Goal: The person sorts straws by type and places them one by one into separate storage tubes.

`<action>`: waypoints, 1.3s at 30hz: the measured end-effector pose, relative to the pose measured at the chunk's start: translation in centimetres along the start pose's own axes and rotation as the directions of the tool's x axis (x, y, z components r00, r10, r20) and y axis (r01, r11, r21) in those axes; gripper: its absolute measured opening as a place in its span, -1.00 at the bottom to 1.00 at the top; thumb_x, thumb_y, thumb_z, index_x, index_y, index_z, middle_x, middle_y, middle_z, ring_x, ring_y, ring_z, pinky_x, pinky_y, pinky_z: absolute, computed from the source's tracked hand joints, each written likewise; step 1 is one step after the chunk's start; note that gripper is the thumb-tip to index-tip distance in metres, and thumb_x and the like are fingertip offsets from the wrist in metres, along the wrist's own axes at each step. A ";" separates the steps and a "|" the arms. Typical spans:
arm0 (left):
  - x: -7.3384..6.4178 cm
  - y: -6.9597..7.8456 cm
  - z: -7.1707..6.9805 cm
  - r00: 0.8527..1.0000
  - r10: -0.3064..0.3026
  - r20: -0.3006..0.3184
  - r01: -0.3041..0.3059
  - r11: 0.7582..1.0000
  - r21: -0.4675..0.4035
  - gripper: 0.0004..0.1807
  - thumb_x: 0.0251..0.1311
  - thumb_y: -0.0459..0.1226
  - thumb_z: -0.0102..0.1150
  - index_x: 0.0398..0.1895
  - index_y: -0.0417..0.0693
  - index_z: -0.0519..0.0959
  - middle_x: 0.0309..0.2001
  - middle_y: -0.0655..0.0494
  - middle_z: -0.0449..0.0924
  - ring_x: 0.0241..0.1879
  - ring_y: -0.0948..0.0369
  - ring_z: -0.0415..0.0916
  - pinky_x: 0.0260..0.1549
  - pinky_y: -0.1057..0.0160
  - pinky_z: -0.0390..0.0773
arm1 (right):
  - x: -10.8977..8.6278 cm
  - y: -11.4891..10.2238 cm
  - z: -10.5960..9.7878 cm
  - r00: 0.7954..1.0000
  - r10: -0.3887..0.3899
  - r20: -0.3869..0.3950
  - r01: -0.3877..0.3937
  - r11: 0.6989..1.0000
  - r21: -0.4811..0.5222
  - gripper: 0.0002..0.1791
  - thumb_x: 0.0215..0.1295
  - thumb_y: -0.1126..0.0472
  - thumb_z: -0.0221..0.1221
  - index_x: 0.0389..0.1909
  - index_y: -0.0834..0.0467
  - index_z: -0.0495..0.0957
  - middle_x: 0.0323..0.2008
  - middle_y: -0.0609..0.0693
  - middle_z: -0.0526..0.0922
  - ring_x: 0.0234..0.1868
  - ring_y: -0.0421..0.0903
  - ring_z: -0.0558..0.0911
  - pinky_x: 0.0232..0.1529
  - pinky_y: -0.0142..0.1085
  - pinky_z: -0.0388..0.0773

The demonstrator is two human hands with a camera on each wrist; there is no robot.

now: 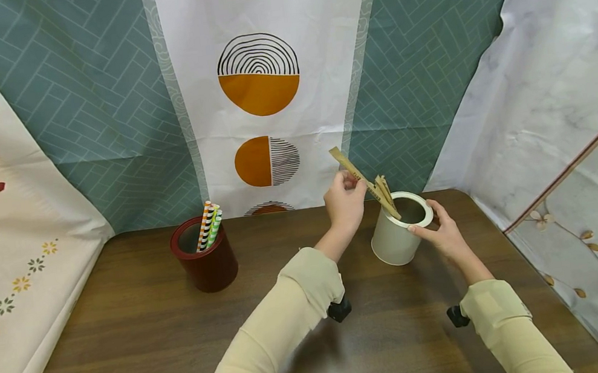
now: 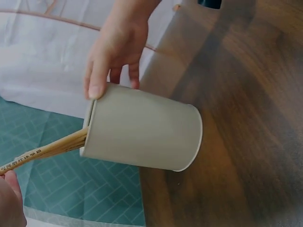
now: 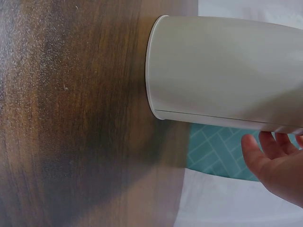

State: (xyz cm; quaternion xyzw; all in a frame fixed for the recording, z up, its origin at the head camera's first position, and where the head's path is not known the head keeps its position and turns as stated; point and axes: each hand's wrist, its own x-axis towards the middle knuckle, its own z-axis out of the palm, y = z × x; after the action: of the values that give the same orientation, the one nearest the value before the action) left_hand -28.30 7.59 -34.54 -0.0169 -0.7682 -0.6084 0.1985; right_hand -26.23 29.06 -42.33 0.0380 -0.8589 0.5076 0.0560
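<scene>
My left hand (image 1: 346, 203) pinches a slim tan paper-wrapped stick (image 1: 350, 163) printed with dark characters. Its lower end leans into the mouth of a pale grey-white can (image 1: 394, 242), beside other tan wrapped sticks (image 1: 382, 187) at the rim. In the left wrist view the stick (image 2: 28, 155) runs from my left fingertips to the can (image 2: 142, 127). My right hand (image 1: 446, 235) grips the can's right side at the rim, thumb in front and fingers behind. The right wrist view has the can (image 3: 222, 71) standing on the table, with those fingers (image 3: 258, 153) against its side.
On the left of the brown wooden table (image 1: 127, 326) stands a dark red can (image 1: 211, 267) holding several striped straws (image 1: 210, 226). A patterned cloth (image 1: 262, 93) hangs behind the table's back edge. Floral and marbled cloth (image 1: 563, 152) borders the right side.
</scene>
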 end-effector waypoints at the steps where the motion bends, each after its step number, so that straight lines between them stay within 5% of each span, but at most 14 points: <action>1: -0.1 -0.1 0.2 1.000 -0.002 0.008 0.002 1.000 -0.001 -0.88 0.04 -0.27 0.11 -0.38 -0.13 0.48 -0.42 0.01 0.63 -0.47 0.22 0.59 -0.54 0.46 0.42 | 0.0 0.0 0.0 1.000 -0.003 -0.001 0.003 1.000 -0.003 -0.16 0.08 0.23 0.19 0.31 0.28 -0.08 0.22 0.29 0.14 0.17 0.17 0.21 -0.27 -0.71 0.24; 14: -1.5 -0.9 1.6 0.995 0.016 0.097 -0.028 0.992 0.126 -0.90 0.06 -0.22 0.13 -0.38 -0.05 0.50 -0.41 0.11 0.65 -0.40 0.29 0.61 -0.39 0.35 0.49 | 0.1 0.1 0.1 1.000 0.004 -0.004 -0.004 1.000 0.011 -0.15 0.07 0.23 0.19 0.30 0.31 -0.09 0.20 0.31 0.15 0.15 0.16 0.22 -0.26 -0.70 0.23; 22: -2.0 -1.3 2.0 0.969 -0.043 0.241 -0.016 0.971 0.240 -0.84 0.10 -0.15 0.09 -0.30 0.01 0.53 -0.39 0.17 0.62 -0.37 0.26 0.55 -0.50 0.41 0.37 | 0.0 -0.2 0.1 1.000 0.017 0.005 -0.017 1.000 -0.017 -0.13 0.09 0.20 0.18 0.32 0.27 -0.11 0.20 0.30 0.15 0.15 0.14 0.22 -0.25 -0.68 0.23; 27: -2.2 -1.8 1.9 0.957 -0.082 0.279 0.018 0.974 0.224 -0.79 0.07 -0.13 0.14 -0.25 0.02 0.52 -0.35 0.17 0.64 -0.32 0.24 0.57 -0.43 0.39 0.41 | -0.1 -0.3 0.0 1.000 0.027 0.011 -0.027 0.999 -0.019 -0.11 0.09 0.20 0.18 0.33 0.26 -0.14 0.23 0.31 0.12 0.18 0.15 0.20 -0.24 -0.67 0.23; 39: -1.9 -3.6 1.1 0.965 -0.051 0.257 0.010 0.988 0.156 -0.75 -0.01 -0.19 0.21 -0.24 -0.04 0.51 -0.39 0.16 0.65 -0.36 0.29 0.60 -0.39 0.41 0.47 | -0.1 0.0 0.0 1.000 0.024 0.000 -0.024 1.000 0.003 -0.12 0.08 0.23 0.19 0.33 0.26 -0.13 0.22 0.31 0.13 0.17 0.13 0.20 -0.23 -0.67 0.22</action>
State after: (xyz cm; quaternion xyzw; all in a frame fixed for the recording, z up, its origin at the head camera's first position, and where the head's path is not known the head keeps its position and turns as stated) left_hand -27.80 8.07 -38.68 -0.0695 -0.8323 -0.5430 0.0872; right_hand -26.16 29.05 -42.35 0.0278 -0.8585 0.5097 0.0499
